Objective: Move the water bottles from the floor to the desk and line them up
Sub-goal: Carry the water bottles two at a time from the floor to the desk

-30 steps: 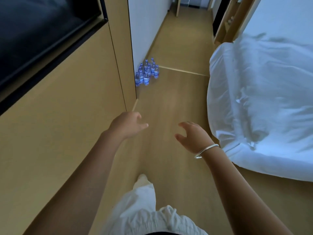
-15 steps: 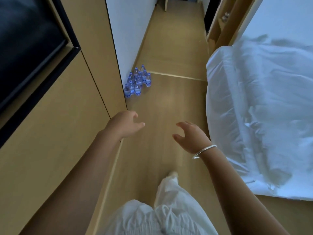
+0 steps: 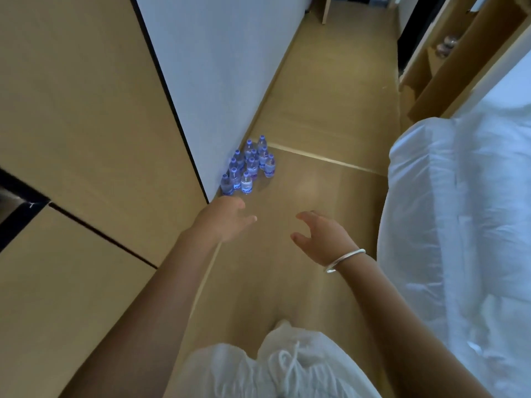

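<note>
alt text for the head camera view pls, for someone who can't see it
Looking down a wood-floored passage, a person reaches both empty hands, left hand and right hand, toward a cluster of water bottles standing upright on the floor against a white wall. A white-sheeted bed fills the right side; wooden panels line the left.

Left grip [image 3: 227, 218], right grip [image 3: 321, 235] empty, outstretched

The water bottles [image 3: 249, 168] now sit nearer both outstretched hands, seemingly because the person stepped forward.
</note>
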